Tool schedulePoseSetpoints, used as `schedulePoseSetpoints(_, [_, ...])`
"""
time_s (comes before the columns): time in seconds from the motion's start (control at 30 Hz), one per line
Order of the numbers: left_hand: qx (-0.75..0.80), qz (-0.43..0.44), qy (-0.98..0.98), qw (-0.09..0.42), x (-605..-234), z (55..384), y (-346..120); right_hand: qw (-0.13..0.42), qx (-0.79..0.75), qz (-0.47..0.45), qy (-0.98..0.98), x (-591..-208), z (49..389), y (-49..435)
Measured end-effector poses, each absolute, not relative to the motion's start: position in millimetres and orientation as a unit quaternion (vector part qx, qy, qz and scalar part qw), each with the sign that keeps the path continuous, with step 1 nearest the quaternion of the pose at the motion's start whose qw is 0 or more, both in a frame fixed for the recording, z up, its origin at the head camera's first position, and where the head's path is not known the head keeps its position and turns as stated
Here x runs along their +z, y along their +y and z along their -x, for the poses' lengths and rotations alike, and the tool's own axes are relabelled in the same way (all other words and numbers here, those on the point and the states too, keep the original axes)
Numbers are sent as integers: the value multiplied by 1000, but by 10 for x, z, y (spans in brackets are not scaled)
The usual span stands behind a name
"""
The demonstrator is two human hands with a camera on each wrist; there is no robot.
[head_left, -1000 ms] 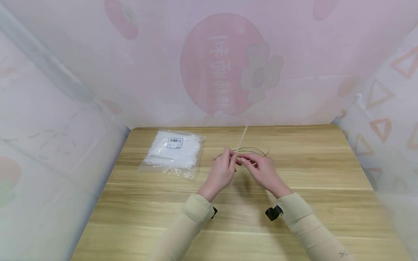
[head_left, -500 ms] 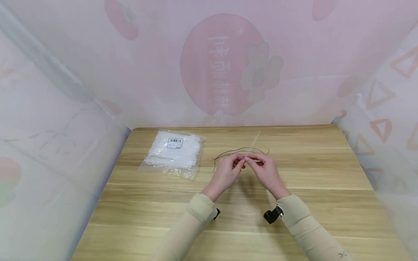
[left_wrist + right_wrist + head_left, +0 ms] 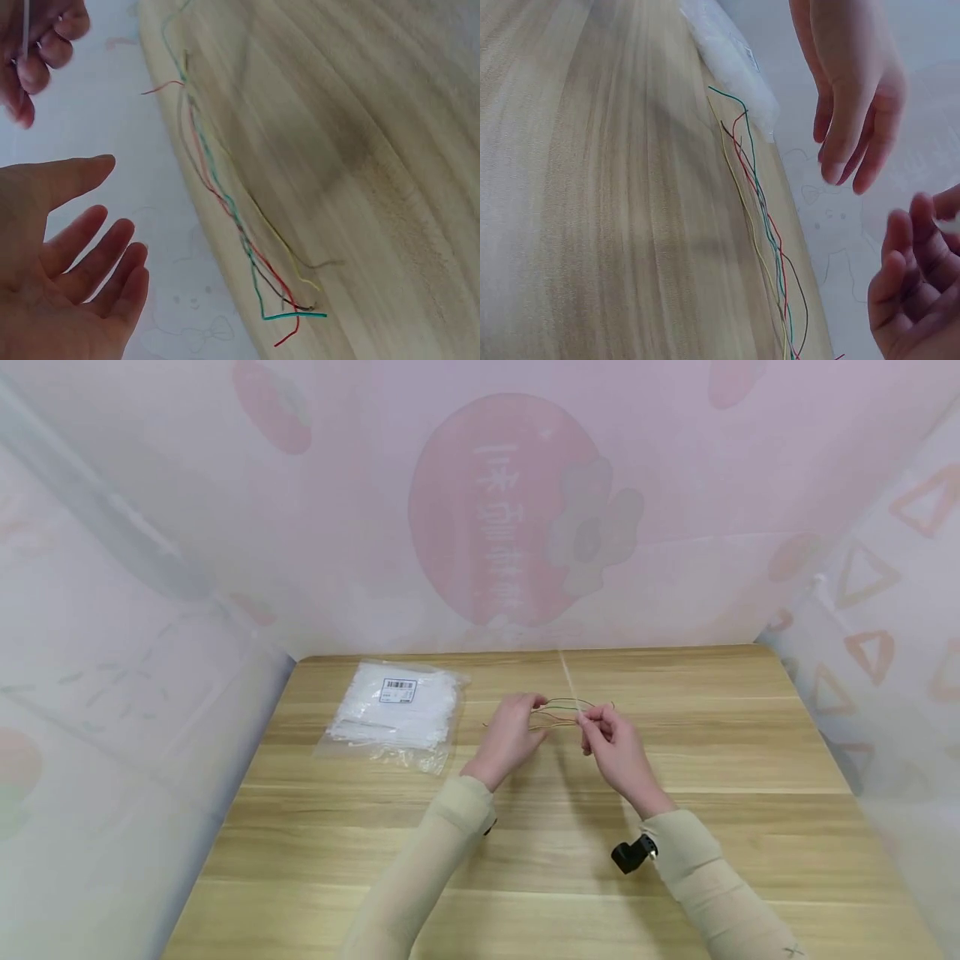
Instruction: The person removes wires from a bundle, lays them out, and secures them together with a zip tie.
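Note:
Several thin coloured wires point(image 3: 562, 710), red, green, yellow and dark among them, lie in a loose bundle near the back of the table. In the left wrist view the wires point(image 3: 225, 199) stretch lengthwise with their ends splayed. Over the left part of the bundle is my left hand point(image 3: 510, 735), its fingers extended and apart, holding nothing. My right hand point(image 3: 615, 747) pinches a thin white cable tie point(image 3: 568, 675), which points up and away towards the back wall. The tie's lower end is hidden by the fingers.
A clear plastic bag point(image 3: 397, 706) of white cable ties with a barcode label lies at the table's back left. Printed cloth walls point(image 3: 360, 593) border the wooden table point(image 3: 750, 743) at the back and sides.
My hands were together at the tie and have moved apart. The left hand has let go and opened; the right has moved right with the tie, which now leans left.

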State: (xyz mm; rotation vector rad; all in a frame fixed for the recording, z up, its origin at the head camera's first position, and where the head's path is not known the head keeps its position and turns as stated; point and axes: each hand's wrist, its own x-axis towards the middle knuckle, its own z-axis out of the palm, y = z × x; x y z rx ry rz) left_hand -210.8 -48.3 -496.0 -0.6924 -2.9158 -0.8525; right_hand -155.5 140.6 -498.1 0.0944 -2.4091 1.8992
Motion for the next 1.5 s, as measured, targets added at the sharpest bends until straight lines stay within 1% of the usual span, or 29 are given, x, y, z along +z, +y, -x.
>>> schedulePoseSetpoints(0.07, [-251,213,-944,3,-4999,2159,-455,33,614,-22,-788,-5014,1545,1417])
schedulePoseSetpoints(0.17, [-235,203,-950,-20,-5072,2246,-409,10,601,1,-799,-5053,1514,1429])
schedulePoseSetpoints(0.23, [-226,195,-954,-40,-5122,2308,-380,-17,592,22,-806,-5072,1492,1436])
schedulePoseSetpoints(0.4, [-195,178,-962,-67,-5233,2432,-351,-99,551,61,-826,-5137,1430,1447])
schedulePoseSetpoints(0.53, [-141,189,-968,-79,-5289,2468,-349,-144,515,72,-842,-5196,1374,1433])
schedulePoseSetpoints(0.67, [-84,201,-973,-72,-5336,2480,-350,-165,493,71,-851,-5243,1342,1412])
schedulePoseSetpoints(0.77, [-69,202,-975,-56,-5370,2483,-340,-167,489,74,-853,-5275,1333,1401])
schedulePoseSetpoints(1.07, [-61,197,-978,-35,-5393,2430,-288,-161,501,79,-847,-5426,1364,1384])
schedulePoseSetpoints(1.27, [-87,182,-979,-33,-5439,2406,-269,-153,501,73,-848,-5488,1417,1351])
schedulePoseSetpoints(1.5, [-92,185,-978,-24,-5480,2398,-261,-132,513,73,-845,-5523,1483,1294])
